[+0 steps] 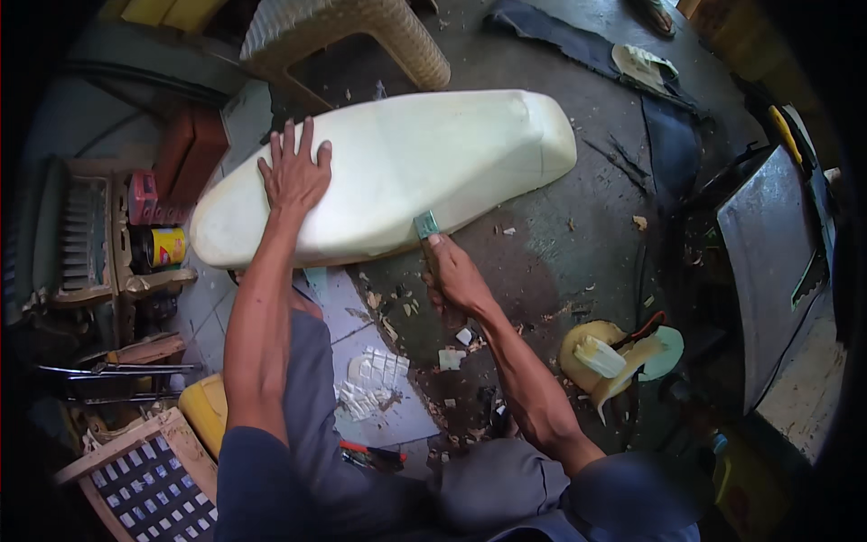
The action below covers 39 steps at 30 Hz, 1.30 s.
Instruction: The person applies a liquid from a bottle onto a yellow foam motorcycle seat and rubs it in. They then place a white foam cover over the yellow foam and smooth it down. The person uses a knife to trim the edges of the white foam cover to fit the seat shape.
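A long cream-white foam seat pad (433, 154), shaped like a motorcycle seat, lies tilted in front of me, its narrow end at the left. My left hand (297, 172) rests flat on its upper left part, fingers spread. At the near lower edge of the foam, my right hand (456, 278) is closed round a small tool with a flat, greenish, rectangular head (425, 224). That head touches or nearly touches the foam's side; its exact kind does not show. The handle is mostly hidden in my fingers.
A woven-look plastic stool (384, 41) stands behind the foam. Foam scraps (623, 357) and crumbs litter the dark floor. At the left are a carved wooden chair frame (117, 226) and a webbed wooden frame (149, 488). A grey panel (768, 262) stands right.
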Tool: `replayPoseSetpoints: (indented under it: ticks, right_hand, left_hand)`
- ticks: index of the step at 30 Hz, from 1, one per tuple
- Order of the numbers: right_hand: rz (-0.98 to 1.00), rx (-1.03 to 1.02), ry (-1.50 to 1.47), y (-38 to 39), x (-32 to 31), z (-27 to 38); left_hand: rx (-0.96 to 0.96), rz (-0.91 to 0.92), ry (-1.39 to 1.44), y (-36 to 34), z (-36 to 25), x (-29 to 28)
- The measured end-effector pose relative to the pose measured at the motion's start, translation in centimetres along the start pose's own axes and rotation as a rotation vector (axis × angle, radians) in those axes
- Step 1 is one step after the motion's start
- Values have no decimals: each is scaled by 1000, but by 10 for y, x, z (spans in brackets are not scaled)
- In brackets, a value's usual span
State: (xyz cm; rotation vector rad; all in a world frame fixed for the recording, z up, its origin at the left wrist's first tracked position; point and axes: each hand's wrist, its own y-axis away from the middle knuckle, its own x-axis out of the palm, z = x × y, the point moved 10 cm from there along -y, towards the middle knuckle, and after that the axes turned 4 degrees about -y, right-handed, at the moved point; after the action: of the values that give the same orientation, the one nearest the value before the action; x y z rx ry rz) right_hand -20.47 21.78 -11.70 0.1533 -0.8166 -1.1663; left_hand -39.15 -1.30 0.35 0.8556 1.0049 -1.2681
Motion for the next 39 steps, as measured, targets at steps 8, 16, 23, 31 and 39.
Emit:
replayPoseSetpoints:
  ticks: [8, 16, 23, 31, 39]
  right_hand:
    - [-31, 31, -58, 5, -4, -19]
    - [-51, -78, -33, -14, -1, -1]
    - [-24, -13, -92, 3, -2, -9]
    - [-31, -94, -4, -2, -10, -1]
    - [15, -90, 43, -7, -10, 12]
  left_hand:
    - [74, -90, 3, 6, -23, -6]
    - [97, -106, -18, 4, -31, -5]
    - [86, -117, 39, 0, -40, -5]
    - [79, -95, 7, -5, -42, -5]
    - [85, -109, 27, -6, -44, -8]
